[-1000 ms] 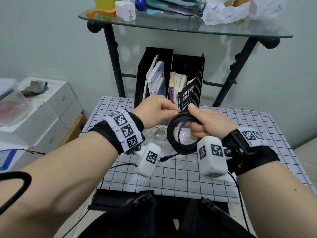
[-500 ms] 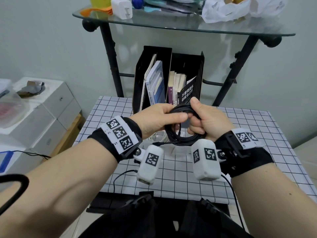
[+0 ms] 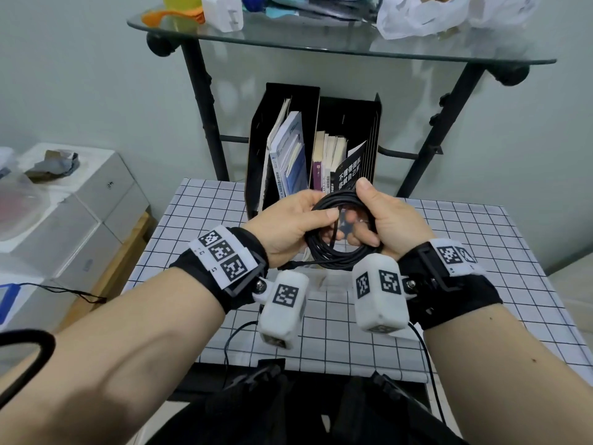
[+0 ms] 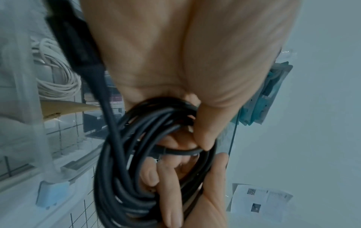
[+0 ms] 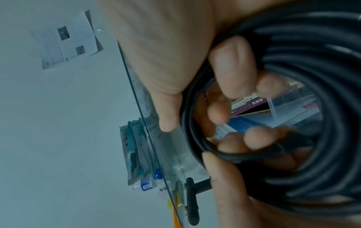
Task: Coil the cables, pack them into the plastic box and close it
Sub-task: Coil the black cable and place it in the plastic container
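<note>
A black cable (image 3: 337, 255) is wound into a coil of several loops, held in the air above the checked table (image 3: 481, 252). My left hand (image 3: 321, 220) pinches the coil's upper left part, thumb (image 4: 207, 131) on top. My right hand (image 3: 365, 213) grips the right side, thumb over the loops and fingers (image 5: 232, 64) curled through the middle. The coil's loose end (image 4: 84, 46) with its plug runs back under my left palm. A white coiled cable (image 4: 58, 77) lies in the clear plastic box (image 4: 29, 123), which my hands mostly hide in the head view.
A black file holder with books (image 3: 288, 149) stands at the back of the table. Above it a cluttered glass shelf (image 3: 321, 43) rests on a black frame. White boxes (image 3: 80, 220) stand to the left of the table.
My left hand has closed onto the top of the black coil beside my right thumb. The coil has been drawn in tighter, and its dangling end has been pulled up under my left hand.
</note>
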{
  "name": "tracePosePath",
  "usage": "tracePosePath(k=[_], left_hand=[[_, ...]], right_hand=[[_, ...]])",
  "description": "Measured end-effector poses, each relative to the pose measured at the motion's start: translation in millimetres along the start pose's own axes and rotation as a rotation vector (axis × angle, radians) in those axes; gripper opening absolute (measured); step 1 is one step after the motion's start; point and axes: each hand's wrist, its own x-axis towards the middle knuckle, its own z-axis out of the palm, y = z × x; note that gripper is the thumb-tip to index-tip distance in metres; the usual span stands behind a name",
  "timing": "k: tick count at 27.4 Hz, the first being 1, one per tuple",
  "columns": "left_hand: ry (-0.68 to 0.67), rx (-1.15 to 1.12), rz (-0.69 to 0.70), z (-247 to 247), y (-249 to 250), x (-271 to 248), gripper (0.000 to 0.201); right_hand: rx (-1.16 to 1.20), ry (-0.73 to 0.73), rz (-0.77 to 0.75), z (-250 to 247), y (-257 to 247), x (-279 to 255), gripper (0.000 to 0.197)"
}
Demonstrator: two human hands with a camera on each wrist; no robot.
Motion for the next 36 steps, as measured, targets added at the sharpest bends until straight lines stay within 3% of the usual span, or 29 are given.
tracePosePath(k=[7, 16, 18, 21, 23, 26, 29, 36], left_hand=[[0.091, -0.065, -0.006, 3, 1, 2, 0.041], [0.113, -0.113, 0.082, 6, -1, 1, 0.033], [0.17, 0.099, 0.163, 5, -2, 2, 0.033], [0.333, 0.69, 0.346, 4, 0, 4, 0.029], [0.373, 0.942, 0.471, 5, 1, 6, 0.026], [0.356, 1.002, 0.444, 9, 3, 7, 0.008], [0.301, 0.955, 0.322, 11, 5, 6, 0.006], [0.239, 0.984, 0.241, 7, 9, 8, 0.011]], right_hand=[[-0.045, 0.076, 0.043, 2, 2, 2, 0.056], [-0.009, 0.093, 0.085, -1, 2, 1, 0.056], [0.084, 0.12, 0.091, -2, 3, 2, 0.053], [0.145, 0.176, 0.092, -2, 3, 4, 0.051], [0.144, 0.221, 0.082, -2, 3, 6, 0.049], [0.17, 0.281, 0.039, 0, 0, 8, 0.044], [0.17, 0.348, -0.022, -1, -1, 10, 0.042], [0.145, 0.38, -0.035, 0, 0, 10, 0.041]])
